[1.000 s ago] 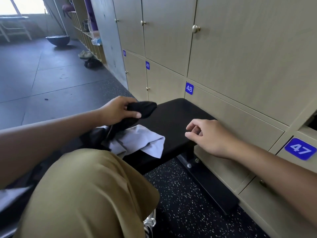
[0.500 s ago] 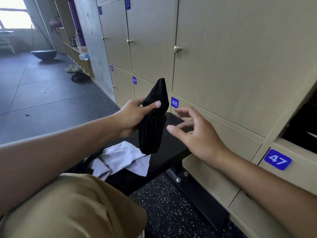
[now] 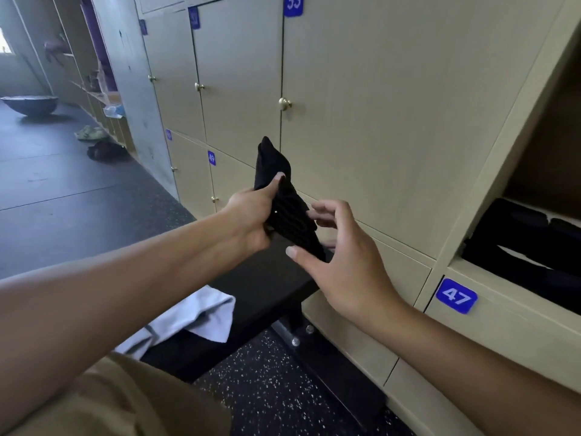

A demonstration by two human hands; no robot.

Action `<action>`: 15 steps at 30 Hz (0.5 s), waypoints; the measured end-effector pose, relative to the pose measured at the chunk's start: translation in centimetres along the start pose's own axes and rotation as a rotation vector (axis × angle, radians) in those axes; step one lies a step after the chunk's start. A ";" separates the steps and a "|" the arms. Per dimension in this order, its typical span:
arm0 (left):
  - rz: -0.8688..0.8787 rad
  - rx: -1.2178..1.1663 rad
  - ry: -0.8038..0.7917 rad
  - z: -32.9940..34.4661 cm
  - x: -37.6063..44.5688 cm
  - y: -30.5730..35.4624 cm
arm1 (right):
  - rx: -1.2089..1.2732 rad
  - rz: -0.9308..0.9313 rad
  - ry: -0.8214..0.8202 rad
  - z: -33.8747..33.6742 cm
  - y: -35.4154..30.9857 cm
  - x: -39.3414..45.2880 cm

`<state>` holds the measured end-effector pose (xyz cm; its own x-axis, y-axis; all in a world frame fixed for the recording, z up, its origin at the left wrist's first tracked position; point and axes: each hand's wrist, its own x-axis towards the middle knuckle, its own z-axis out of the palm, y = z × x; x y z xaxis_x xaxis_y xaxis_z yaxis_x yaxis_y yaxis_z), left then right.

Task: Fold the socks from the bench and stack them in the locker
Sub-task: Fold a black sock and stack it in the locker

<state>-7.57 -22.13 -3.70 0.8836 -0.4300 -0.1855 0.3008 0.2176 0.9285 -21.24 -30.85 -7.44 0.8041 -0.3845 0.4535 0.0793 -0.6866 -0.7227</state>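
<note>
My left hand grips a black sock in the air above the black bench, thumb pressed on its upper part. My right hand is at the sock's lower end, fingers spread and loosely curved around it; thumb and fingertips touch or nearly touch the fabric. A white sock lies crumpled on the bench near my knee. At the right, the open locker holds folded black socks on its shelf.
Rows of closed beige locker doors with brass knobs face me, with blue number plates 47 and 49. The bench's bolted foot stands on speckled black floor. Shoes and a bowl-shaped object lie far left.
My left hand lifted the black sock off the bench and higher in front of the lockers. My right hand rose from the bench edge to the sock's lower end. The view tilted up and right.
</note>
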 end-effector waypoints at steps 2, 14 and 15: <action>-0.013 0.043 -0.022 0.3 -0.1 -0.2 | -0.015 -0.009 0.054 -0.9 0.2 0.0; 0.057 0.053 -0.113 0.3 -0.5 0.1 | 0.183 0.044 0.167 -6.8 1.4 -0.7; 0.050 0.054 -0.123 0.3 -0.5 0.2 | 0.214 0.052 0.175 -7.3 1.3 -0.7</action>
<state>-8.10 -22.10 -3.37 0.8452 -0.5249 -0.1007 0.2350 0.1957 0.9521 -26.04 -35.99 -4.88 0.6978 -0.5294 0.4826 0.1783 -0.5241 -0.8328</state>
